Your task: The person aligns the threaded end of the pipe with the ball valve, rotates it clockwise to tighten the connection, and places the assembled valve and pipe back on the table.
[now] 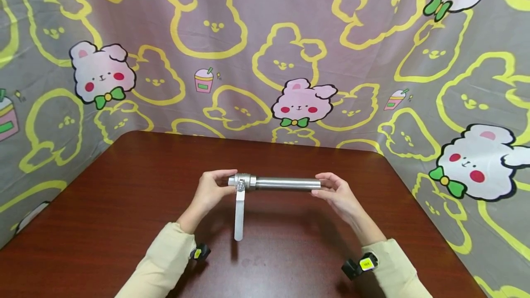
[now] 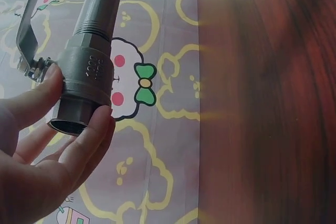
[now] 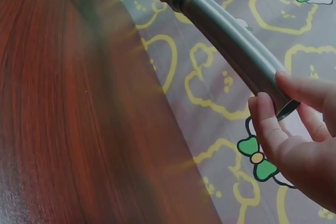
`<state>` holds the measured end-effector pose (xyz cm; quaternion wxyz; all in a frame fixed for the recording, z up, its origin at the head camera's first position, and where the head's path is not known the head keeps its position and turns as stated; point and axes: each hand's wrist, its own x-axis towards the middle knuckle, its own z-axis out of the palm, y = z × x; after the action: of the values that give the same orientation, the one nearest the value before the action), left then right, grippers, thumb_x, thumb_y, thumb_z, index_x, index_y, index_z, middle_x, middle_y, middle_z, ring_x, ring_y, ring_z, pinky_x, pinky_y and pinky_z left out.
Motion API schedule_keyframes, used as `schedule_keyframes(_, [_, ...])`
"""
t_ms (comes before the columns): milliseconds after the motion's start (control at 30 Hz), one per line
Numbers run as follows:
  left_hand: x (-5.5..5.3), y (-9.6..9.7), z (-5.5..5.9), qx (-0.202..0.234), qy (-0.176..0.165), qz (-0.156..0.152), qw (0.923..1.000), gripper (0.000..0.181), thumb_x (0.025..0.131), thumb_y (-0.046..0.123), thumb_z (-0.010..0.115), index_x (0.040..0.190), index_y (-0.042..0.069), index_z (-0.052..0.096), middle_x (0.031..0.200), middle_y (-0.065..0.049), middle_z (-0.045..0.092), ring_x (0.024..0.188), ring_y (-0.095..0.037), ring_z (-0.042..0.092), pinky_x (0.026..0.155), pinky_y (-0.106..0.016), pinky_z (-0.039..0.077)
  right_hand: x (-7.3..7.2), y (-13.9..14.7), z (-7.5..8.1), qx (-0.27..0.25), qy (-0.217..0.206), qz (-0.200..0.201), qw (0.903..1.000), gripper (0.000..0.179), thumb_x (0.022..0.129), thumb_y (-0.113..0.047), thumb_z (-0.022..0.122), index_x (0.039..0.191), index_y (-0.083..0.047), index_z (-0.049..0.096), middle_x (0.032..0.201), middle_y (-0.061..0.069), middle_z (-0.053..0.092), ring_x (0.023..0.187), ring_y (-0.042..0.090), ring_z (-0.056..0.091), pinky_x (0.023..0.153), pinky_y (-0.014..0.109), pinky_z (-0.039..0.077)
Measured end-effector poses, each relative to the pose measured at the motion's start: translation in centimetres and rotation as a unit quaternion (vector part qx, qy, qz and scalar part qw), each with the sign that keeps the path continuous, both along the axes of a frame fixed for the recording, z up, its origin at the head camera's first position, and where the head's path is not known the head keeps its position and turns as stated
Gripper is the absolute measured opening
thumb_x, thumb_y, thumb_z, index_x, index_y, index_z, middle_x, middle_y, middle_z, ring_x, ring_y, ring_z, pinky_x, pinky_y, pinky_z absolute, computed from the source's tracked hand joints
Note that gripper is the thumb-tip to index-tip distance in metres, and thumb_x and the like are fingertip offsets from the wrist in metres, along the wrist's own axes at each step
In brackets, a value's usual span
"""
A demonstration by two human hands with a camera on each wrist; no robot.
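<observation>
A metal ball valve (image 1: 244, 181) with a flat lever handle (image 1: 239, 217) is joined to a steel pipe (image 1: 287, 184). Both are held level above the table, and the lever points toward me. My left hand (image 1: 212, 190) grips the valve's outer end between thumb and fingers; the left wrist view shows its open threaded mouth (image 2: 68, 125). At the pipe's free end, my right hand (image 1: 338, 195) pinches the tube with thumb and fingertips. In the right wrist view the pipe (image 3: 236, 40) runs from that hand up to the valve, where threads show at the joint.
The dark reddish wooden table (image 1: 165, 160) lies below the hands. A grey cloth (image 1: 248, 8) printed with yellow outlines and white rabbits hangs at the back and both sides. Black wrist cameras (image 1: 200, 253) sit at the sleeves.
</observation>
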<state>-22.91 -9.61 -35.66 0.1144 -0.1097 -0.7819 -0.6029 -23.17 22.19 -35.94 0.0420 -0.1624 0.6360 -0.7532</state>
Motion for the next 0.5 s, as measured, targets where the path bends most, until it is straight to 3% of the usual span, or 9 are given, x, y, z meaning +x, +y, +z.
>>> schedule_keyframes(333, [-0.01, 0.25, -0.20, 0.078, -0.045, 0.001, 0.9960, 0.044, 0.062, -0.015, 0.069, 0.105, -0.011, 0.061, 0.092, -0.020, 0.063, 0.073, -0.018, 0.057, 0.060, -0.019, 0.047, -0.09, 0.32, -0.43, -0.024, 0.030, -0.001, 0.9993, 0.041, 0.076, 0.019, 0.054, 0.097, -0.014, 0.065, 0.086, 0.005, 0.063, 0.075, 0.017, 0.063, 0.071, 0.031, 0.051])
schedule_keyframes(500, [-0.01, 0.44, -0.04, 0.099, -0.063, 0.000, 0.9930, 0.045, 0.063, -0.016, 0.068, 0.107, -0.013, 0.058, 0.095, -0.023, 0.062, 0.074, -0.017, 0.058, 0.061, -0.019, 0.048, -0.10, 0.22, -0.41, -0.043, 0.017, -0.006, 0.9989, 0.034, 0.080, 0.016, 0.052, 0.096, -0.010, 0.065, 0.080, 0.007, 0.060, 0.071, 0.020, 0.064, 0.067, 0.032, 0.052])
